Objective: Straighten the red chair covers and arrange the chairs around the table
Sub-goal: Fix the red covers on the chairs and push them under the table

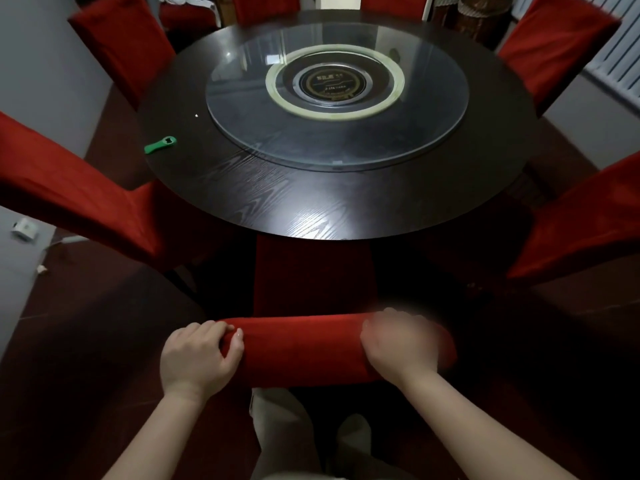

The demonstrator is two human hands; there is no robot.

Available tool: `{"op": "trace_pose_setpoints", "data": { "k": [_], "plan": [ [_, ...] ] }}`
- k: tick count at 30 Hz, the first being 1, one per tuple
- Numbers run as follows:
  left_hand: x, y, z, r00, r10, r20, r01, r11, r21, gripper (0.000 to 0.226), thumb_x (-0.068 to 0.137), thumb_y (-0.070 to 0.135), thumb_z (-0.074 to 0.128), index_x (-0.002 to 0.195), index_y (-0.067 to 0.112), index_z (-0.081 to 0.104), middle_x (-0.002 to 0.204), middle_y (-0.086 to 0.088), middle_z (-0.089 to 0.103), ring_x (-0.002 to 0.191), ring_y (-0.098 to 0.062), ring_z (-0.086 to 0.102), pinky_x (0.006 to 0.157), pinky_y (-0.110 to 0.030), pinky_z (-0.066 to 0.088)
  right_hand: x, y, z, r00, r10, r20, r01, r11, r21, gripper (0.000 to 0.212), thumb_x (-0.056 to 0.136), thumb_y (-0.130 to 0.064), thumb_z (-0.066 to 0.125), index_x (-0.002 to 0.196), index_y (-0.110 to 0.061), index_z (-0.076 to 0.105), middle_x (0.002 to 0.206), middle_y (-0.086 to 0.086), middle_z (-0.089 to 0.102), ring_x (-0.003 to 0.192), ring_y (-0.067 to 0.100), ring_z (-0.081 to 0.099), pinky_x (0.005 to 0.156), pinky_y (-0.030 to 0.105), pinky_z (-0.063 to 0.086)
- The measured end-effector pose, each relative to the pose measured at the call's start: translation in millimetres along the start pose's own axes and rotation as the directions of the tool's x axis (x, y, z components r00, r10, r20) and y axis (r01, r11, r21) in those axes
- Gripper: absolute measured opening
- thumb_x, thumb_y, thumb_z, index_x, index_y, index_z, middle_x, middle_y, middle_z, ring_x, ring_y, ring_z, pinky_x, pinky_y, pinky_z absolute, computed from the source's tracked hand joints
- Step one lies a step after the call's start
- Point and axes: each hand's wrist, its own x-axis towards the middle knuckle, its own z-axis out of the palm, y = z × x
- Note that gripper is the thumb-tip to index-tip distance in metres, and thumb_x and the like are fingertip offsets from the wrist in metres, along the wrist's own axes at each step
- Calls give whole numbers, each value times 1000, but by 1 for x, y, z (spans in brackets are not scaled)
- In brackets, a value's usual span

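Pale grey walls [38, 64] enclose a dim room with a dark reddish floor [86, 323]. White vertical slats [620, 46], possibly a radiator or blinds, stand at the right. Woven baskets [481, 12] sit in the far corner.

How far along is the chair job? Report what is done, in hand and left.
Done, apparently: the chairs at the left and right stand at the round table with fairly smooth covers. In hand: the left hand and right hand both grip the top of the nearest chair's back, its seat already partly under the table. Left: finishing this one; the far chairs are cut off, so unjudged.
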Motion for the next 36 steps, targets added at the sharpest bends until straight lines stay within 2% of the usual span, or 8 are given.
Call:
{"op": "trace_pose_setpoints", "data": {
  "k": [8, 13, 16, 19, 23, 29, 32, 36],
  "plan": [
    [1, 0, -3, 997, 6, 71, -6, 1000, -6, 45, 89, 51, 41, 81, 20, 72, 71, 6, 66, 63, -17, 60, 62, -33, 43, -2, 2, -1, 999, -13, 36, 13, 1000, 21, 40, 89, -43, 39, 65, -19, 61, 64, -6, 58, 58, 17, 56, 60, 34, 43],
    [53, -4, -16, 946, -62, 318, 75, 997, -28, 54, 90, 70, 32, 64, 30, 57, 59, 12, 56, 57, -2, 52, 50, -26, 39, 12, 7, -9, 989, 39, 145, -42, 999, 20, 38, 92, -51, 45, 72, -22, 59, 71, -8, 57, 69, 16, 59, 65, 32, 40],
    [101, 0, -21, 876, 59, 479, -2, 993, -120, 48, 92, 69, 37, 71, 32, 59, 64, 11, 62, 62, -3, 58, 54, -26, 43, 21, 11, -22, 962, 112, 249, -128, 990, 53, 38, 94, -54, 43, 86, -23, 65, 88, -7, 64, 85, 15, 62, 74, 32, 45],
    [144, 25, -24, 809, 217, 546, -156, 975, -155, 44, 92, 69, 36, 84, 36, 63, 79, 14, 66, 78, -9, 64, 66, -28, 51, 20, 17, -37, 952, 167, 258, -216, 961, 173, 33, 96, -48, 46, 95, -24, 68, 97, -7, 66, 93, 14, 62, 77, 30, 45],
    [181, 90, -23, 723, 451, 524, -362, 893, -269, 40, 92, 69, 38, 95, 39, 64, 87, 17, 67, 84, -8, 63, 69, -27, 49, 1, 36, -59, 945, 275, 179, -311, 925, 220, 27, 95, -41, 52, 102, -24, 71, 101, -8, 69, 98, 13, 63, 85, 30, 47],
    [189, 207, -19, 520, 708, 478, -563, 705, -432, 38, 93, 67, 38, 99, 40, 64, 83, 21, 62, 73, 3, 52, 57, -21, 40, -53, 90, -99, 840, 531, 117, -542, 802, 253, 32, 93, -45, 54, 117, -28, 67, 114, -16, 65, 108, 3, 58, 88, 21, 45],
    [186, 261, -19, 488, 763, 423, -586, 646, -488, 37, 92, 67, 40, 97, 39, 64, 79, 22, 62, 73, 2, 54, 59, -23, 44, -71, 124, -118, 807, 587, 64, -580, 768, 271, 35, 91, -48, 54, 118, -30, 66, 116, -19, 64, 111, -1, 55, 87, 17, 41],
    [181, 334, -22, 463, 805, 371, -619, 594, -515, 39, 91, 68, 41, 99, 38, 64, 83, 22, 65, 80, 0, 61, 68, -28, 52, -74, 190, -138, 836, 544, 67, -545, 812, 207, 52, 86, -56, 56, 133, -33, 55, 130, -16, 58, 122, 5, 50, 101, 26, 38]
  ]
}}
